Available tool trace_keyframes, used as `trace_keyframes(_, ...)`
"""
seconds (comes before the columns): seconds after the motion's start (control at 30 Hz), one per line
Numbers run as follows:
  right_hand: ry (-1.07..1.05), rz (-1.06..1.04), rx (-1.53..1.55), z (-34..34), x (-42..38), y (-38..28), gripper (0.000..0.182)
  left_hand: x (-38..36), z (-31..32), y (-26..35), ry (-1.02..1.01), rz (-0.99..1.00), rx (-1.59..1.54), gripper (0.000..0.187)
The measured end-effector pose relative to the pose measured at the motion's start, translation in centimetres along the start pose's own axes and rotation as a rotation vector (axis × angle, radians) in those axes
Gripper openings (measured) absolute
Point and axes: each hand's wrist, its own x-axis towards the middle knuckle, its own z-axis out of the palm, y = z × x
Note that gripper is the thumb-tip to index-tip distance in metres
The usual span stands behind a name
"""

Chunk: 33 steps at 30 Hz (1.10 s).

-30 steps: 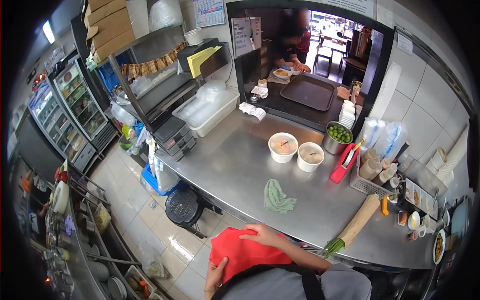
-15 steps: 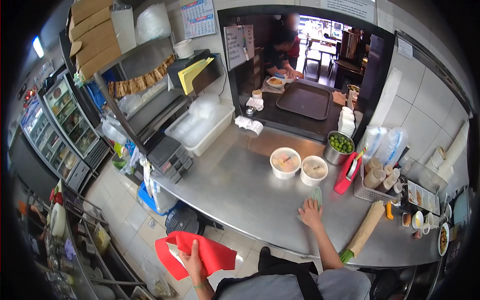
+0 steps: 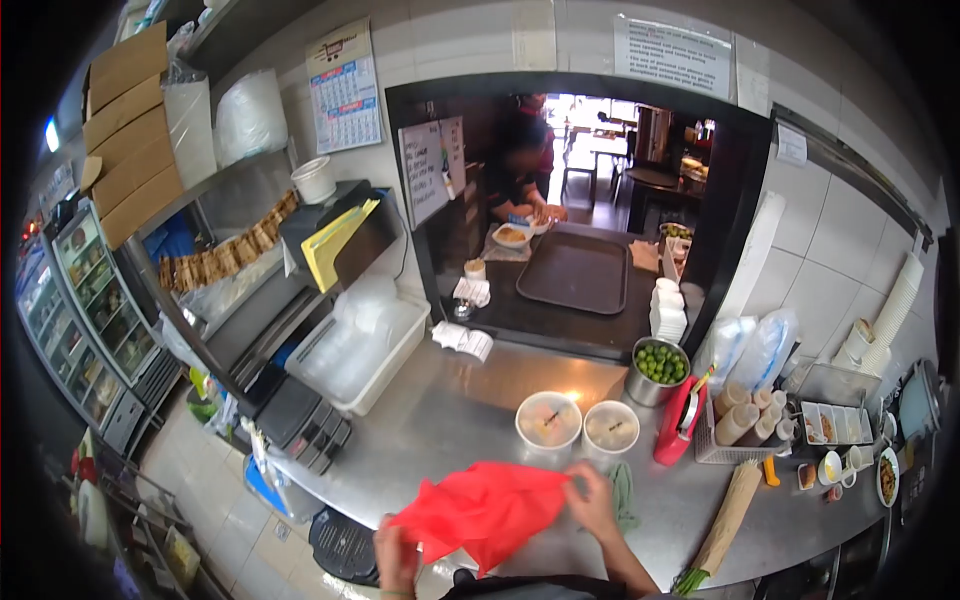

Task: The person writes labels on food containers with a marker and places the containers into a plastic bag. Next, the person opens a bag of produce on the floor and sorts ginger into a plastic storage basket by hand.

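A red cloth-like bag (image 3: 485, 512) is stretched between my two hands above the counter's front edge. My left hand (image 3: 396, 553) is closed on its left end, low in the view. At the upper right corner of the bag, my right hand (image 3: 590, 500) pinches it between thumb and fingers. Just beyond the bag stand two round white tubs with clear lids, a larger one (image 3: 548, 421) and a smaller one (image 3: 611, 428). A green cloth (image 3: 622, 494) lies on the counter to the right of my right hand.
The steel counter (image 3: 400, 440) runs below a pass-through window with a dark tray (image 3: 573, 273) and a person (image 3: 515, 185) beyond it. Limes in a steel pot (image 3: 657, 371), a red dispenser (image 3: 680, 424), a bottle basket (image 3: 745, 425) and a paper-wrapped bundle (image 3: 728, 522) stand or lie right.
My right hand has left the green cloth and taken hold of the red bag. The bag has moved up and right over the counter and is spread wider. The camera view has shifted.
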Motion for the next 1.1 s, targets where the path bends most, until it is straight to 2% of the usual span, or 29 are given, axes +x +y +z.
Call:
trace_keyframes(0.03,0.013,-0.029,-0.118,-1.4,0.2,1.0,0.014,1.1,-0.3,1.4,0.236,-0.056,-0.219,0.015)
trace_keyframes(0.07,0.024,-0.047,-0.237,-2.7,0.1,2.0,0.015,2.9,-4.4,1.9,0.129,-0.050,-0.353,0.017)
trace_keyframes(0.1,0.032,-0.061,-0.358,-3.2,-0.4,2.6,0.016,3.8,-3.5,2.9,0.186,-0.090,-0.314,0.016)
trace_keyframes(0.13,-0.090,-0.014,-0.338,-2.6,-1.2,3.3,0.023,4.9,-2.1,4.0,0.246,-0.133,-0.274,0.014)
trace_keyframes(0.2,-0.333,0.082,-0.287,-0.5,-2.7,4.5,0.039,7.5,-1.6,4.1,0.170,0.122,0.090,0.012)
trace_keyframes(0.23,-0.346,0.089,-0.203,0.4,-2.4,2.4,0.055,8.7,-0.6,4.5,0.127,0.253,0.269,0.012)
trace_keyframes(0.27,-0.358,0.091,-0.117,1.4,-1.9,-0.2,0.071,9.6,0.9,4.7,0.048,0.400,0.633,0.013)
trace_keyframes(0.3,-0.343,0.034,0.008,2.7,-0.8,-3.1,0.077,10.1,3.6,5.1,-0.037,0.546,0.999,0.014)
trace_keyframes(0.33,-0.330,-0.014,0.134,4.2,0.2,-5.7,0.084,9.9,6.2,4.9,-0.148,0.463,1.050,0.013)
trace_keyframes(0.37,-0.317,-0.080,0.016,5.7,1.0,-7.4,0.081,9.3,8.6,4.3,-0.258,0.370,1.100,0.013)
trace_keyframes(0.43,-0.294,-0.216,-0.214,8.2,1.9,-9.5,0.076,8.5,11.6,2.3,-0.564,0.541,1.144,0.018)
trace_keyframes(0.47,-0.240,-0.162,-0.225,9.2,2.4,-7.8,0.075,7.7,12.1,1.9,-0.654,0.507,1.150,0.019)
trace_keyframes(0.53,-0.130,-0.063,-0.253,10.6,4.2,-2.3,0.074,6.5,12.5,1.7,-0.816,0.593,1.174,0.017)
trace_keyframes(0.6,0.077,-0.041,-0.258,8.4,4.4,-3.2,0.072,5.8,11.5,3.1,-0.872,0.533,1.368,0.016)
trace_keyframes(0.63,0.182,-0.030,-0.259,7.2,4.2,-3.5,0.071,6.3,9.9,2.8,-0.797,0.505,1.459,0.015)
trace_keyframes(0.7,0.290,-0.052,-0.479,5.2,2.8,-3.6,0.065,7.7,4.9,1.6,-0.655,0.431,1.641,0.015)
trace_keyframes(0.77,0.427,-0.082,-0.653,4.1,1.9,-2.9,0.057,8.6,1.9,2.2,-0.452,0.686,1.544,0.017)
trace_keyframes(0.8,0.507,-0.103,-0.717,3.9,1.3,-1.9,0.052,8.1,1.0,2.7,-0.340,0.590,1.675,0.017)
trace_keyframes(0.83,0.584,-0.125,-0.783,3.6,0.7,-0.9,0.047,8.1,0.3,2.9,-0.329,0.255,1.440,0.017)
trace_keyframes(0.87,0.555,-0.061,-0.742,3.4,0.0,-0.3,0.043,7.9,-0.1,2.9,-0.310,-0.065,1.188,0.018)
trace_keyframes(0.97,0.513,0.100,-0.605,3.1,-0.6,1.8,0.031,6.9,-0.4,2.5,-0.433,-0.553,0.058,0.020)
trace_keyframes(1.03,0.541,0.175,-0.517,2.6,-0.7,4.0,0.025,6.3,-0.4,2.7,-0.558,-0.738,0.143,0.026)
trace_keyframes(1.07,0.581,0.170,-0.313,2.0,-0.6,4.8,0.023,6.1,-0.4,2.7,-0.620,-0.831,0.180,0.029)
trace_keyframes(1.1,0.618,0.161,-0.111,1.2,0.0,5.4,0.021,6.8,-0.8,2.7,-0.990,-0.669,0.606,0.036)
